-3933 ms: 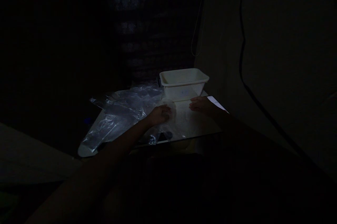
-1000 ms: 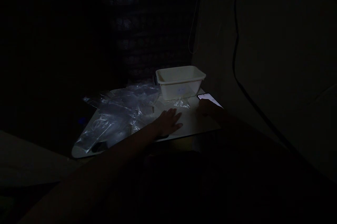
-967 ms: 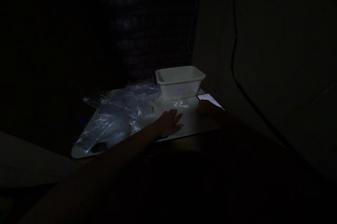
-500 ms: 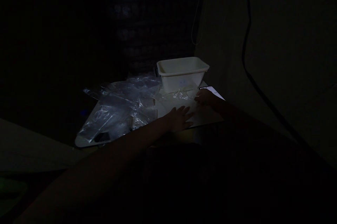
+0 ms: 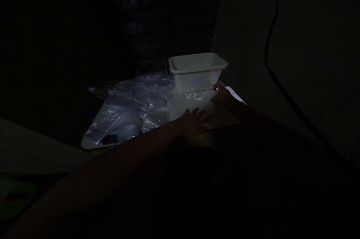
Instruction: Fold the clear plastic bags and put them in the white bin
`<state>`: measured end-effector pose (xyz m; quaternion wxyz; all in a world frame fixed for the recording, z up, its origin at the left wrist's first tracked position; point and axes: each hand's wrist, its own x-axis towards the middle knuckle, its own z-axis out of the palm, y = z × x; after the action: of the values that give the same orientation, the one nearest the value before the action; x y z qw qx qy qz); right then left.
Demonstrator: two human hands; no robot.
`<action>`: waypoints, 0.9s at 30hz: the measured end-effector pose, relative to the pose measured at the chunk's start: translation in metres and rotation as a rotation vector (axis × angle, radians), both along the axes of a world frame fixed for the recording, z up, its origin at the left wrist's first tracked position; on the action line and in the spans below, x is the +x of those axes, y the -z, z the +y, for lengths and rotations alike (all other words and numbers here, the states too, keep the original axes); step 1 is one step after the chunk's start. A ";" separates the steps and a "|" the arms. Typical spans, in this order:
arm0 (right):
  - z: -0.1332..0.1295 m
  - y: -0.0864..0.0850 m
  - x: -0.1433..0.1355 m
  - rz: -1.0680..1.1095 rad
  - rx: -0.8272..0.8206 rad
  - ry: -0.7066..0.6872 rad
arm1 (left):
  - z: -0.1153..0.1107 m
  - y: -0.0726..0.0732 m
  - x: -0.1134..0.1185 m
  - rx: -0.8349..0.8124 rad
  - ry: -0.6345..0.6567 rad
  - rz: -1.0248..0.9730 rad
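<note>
In dim light, my left hand lies flat with its fingers spread at the near edge of a white table. A clear plastic bag is laid out just beyond it. At the right side of this bag is my right hand, its fingertips apart and touching the bag or the tabletop; which of the two is too dark to tell. Behind the bag stands a white plastic tub, upright. A phone with a lit screen lies beside my right hand, partly hidden by it.
Crumpled clear plastic bags cover the left part of the table. A small dark object lies at its left front corner. A dark cable hangs along the right wall, and something green shows at the lower left.
My right hand has moved slightly away from me along the bag, its fingers more spread. The left hand stays flat. The view has shifted a little.
</note>
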<state>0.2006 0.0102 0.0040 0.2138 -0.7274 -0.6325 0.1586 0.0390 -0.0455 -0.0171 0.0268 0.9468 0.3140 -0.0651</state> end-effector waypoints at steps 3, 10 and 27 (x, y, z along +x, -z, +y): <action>0.001 0.002 0.002 -0.016 0.061 -0.026 | -0.001 -0.002 0.000 0.007 0.015 -0.016; 0.002 0.004 0.001 0.049 0.110 -0.035 | -0.009 -0.006 0.002 -0.034 0.072 -0.004; 0.012 0.012 -0.021 0.367 -0.020 -0.121 | -0.013 -0.002 -0.002 -0.016 0.090 -0.043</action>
<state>0.1794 0.0226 -0.0084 0.3082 -0.6492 -0.6237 0.3075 0.0367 -0.0585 -0.0155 0.0385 0.9609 0.2700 -0.0482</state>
